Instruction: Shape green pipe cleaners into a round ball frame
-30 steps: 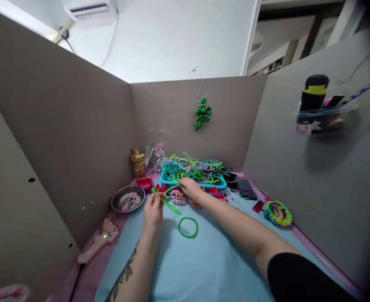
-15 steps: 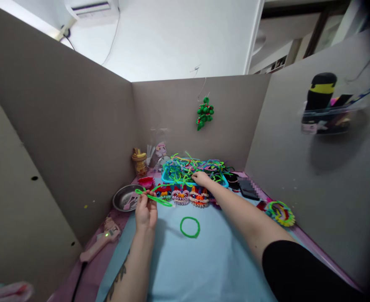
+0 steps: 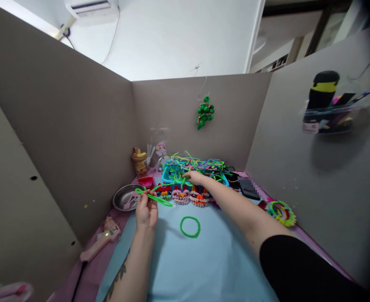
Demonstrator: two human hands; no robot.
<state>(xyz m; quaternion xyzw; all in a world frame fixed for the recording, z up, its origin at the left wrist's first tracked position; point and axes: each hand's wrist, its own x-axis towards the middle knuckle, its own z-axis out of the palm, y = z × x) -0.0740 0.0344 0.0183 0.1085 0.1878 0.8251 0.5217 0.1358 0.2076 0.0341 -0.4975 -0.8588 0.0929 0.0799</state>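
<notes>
My left hand (image 3: 146, 209) is closed on looped bright green pipe cleaners (image 3: 162, 201), held over the cloth beside a steel bowl (image 3: 118, 207). At the front left of a blue tray (image 3: 226, 182), my right hand (image 3: 195, 178) pinches among tangled pipe cleaners (image 3: 210, 164). Green strands show at its fingertips, though the exact grip is partly hidden. Between my forearms a green pipe cleaner ring (image 3: 198, 233) lies flat on the light blue cloth (image 3: 185, 268). Fuzzy coloured pieces (image 3: 181, 196) with eyes stand in a row before the tray.
A pink handheld tool (image 3: 98, 247) with a lit green light and a cord lies at left. At right are a phone (image 3: 248, 188) and stacked coloured rings (image 3: 282, 213). Grey partitions (image 3: 172, 105) enclose the table; a clear holder (image 3: 326, 119) hangs on the right one.
My right hand has shifted slightly left along the tray's front, its fingers now among green strands. My left hand and the green ring have stayed almost still.
</notes>
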